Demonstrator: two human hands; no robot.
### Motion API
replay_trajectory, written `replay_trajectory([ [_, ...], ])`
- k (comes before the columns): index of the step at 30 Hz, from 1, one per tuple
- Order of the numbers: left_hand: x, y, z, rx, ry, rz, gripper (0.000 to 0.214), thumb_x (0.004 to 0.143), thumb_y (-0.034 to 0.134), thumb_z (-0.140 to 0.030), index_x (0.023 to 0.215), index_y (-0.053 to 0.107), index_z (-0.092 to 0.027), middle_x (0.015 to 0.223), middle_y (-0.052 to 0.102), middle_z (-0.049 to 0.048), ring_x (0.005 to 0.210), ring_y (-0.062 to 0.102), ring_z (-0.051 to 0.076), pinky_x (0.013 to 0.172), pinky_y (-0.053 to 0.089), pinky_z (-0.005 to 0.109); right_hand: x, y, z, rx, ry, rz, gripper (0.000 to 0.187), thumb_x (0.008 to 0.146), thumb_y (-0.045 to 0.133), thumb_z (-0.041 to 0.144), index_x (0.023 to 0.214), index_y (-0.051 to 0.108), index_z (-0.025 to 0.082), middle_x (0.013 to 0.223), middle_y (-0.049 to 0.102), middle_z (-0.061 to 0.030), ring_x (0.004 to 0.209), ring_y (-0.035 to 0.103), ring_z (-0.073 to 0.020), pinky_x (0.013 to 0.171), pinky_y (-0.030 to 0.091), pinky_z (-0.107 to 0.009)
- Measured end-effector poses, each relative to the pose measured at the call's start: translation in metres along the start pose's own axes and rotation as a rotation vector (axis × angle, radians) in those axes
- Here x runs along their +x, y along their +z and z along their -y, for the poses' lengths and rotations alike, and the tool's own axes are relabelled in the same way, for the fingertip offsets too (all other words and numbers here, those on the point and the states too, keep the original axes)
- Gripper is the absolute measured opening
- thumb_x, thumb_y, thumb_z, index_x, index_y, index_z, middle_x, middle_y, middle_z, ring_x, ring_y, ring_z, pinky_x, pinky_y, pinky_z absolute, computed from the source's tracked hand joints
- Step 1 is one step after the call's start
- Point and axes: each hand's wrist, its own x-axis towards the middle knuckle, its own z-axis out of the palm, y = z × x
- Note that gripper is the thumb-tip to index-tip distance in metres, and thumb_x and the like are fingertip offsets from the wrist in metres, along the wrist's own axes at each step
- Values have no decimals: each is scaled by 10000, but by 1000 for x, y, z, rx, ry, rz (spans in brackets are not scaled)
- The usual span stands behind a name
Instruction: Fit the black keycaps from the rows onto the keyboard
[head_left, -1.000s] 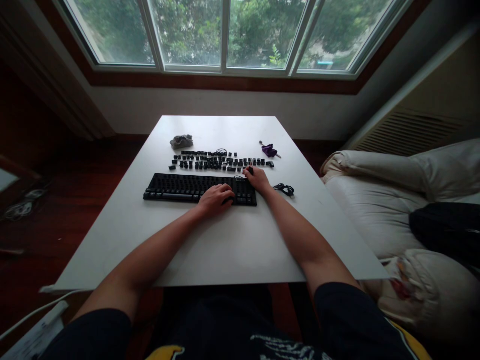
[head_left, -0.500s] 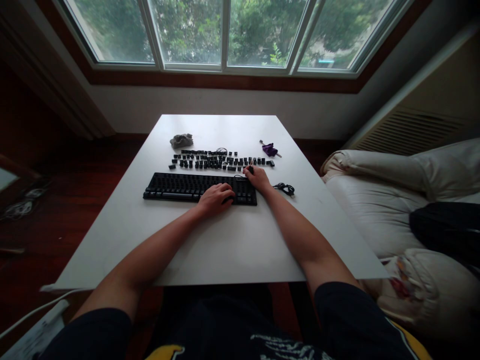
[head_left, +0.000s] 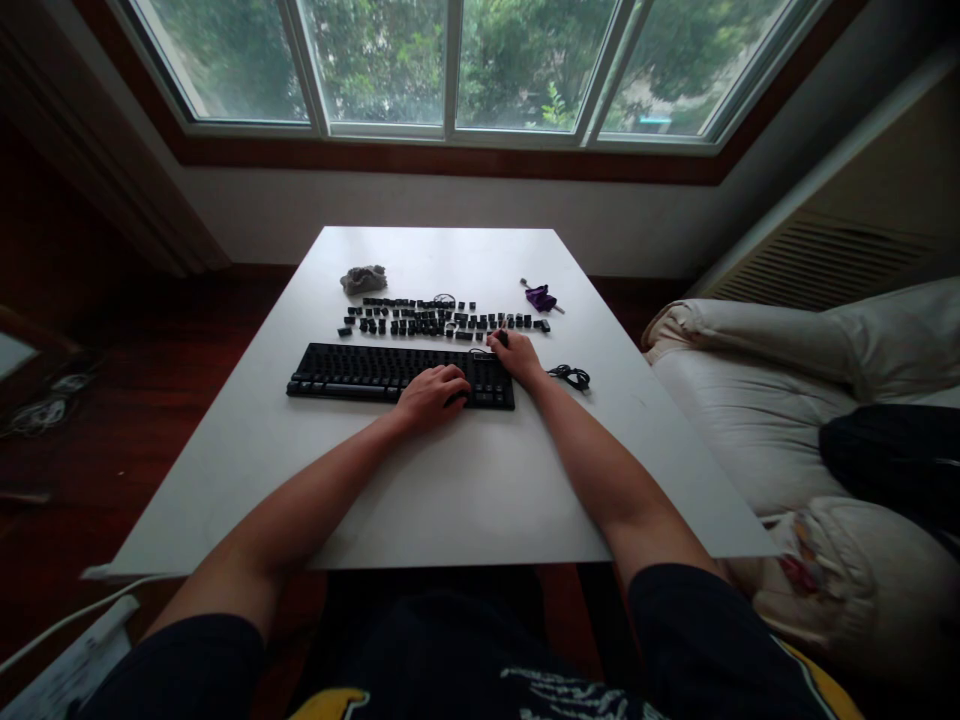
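Note:
A black keyboard (head_left: 352, 372) lies across the white table. Over its front edge, right of the middle, rests my left hand (head_left: 431, 397), its bent fingers and thumb around part of the keyboard. My right hand (head_left: 519, 356) is closed in a pinch above the keyboard's back right corner. Between its fingers shows a small dark object (head_left: 502, 339) with a thin light tip; its kind is too small to make out. Just behind the keyboard, loose black keycaps (head_left: 420, 325) stand in uneven rows. The right hand is close to the row's right part.
A grey crumpled cloth (head_left: 364, 279) lies at the table's back left. Toward the back right is a purple cloth (head_left: 541, 298) with a thin stick by it. A coiled black cable (head_left: 571, 377) sits right of the keyboard. Beside the white table (head_left: 465, 490) stands a pale sofa (head_left: 720, 410).

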Motion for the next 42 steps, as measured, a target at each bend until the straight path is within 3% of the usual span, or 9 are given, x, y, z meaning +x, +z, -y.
replay_trajectory([
  [42,0,0,2,12,10,0,204,914,571,-275,1082,679,-233,1152,628,69,1013,590,222,920,471,381,2,3,-5,27,-31,-16,248,940,548,372,891,718,199,874,733,-58,826,656,-208,779,454,-299],
])
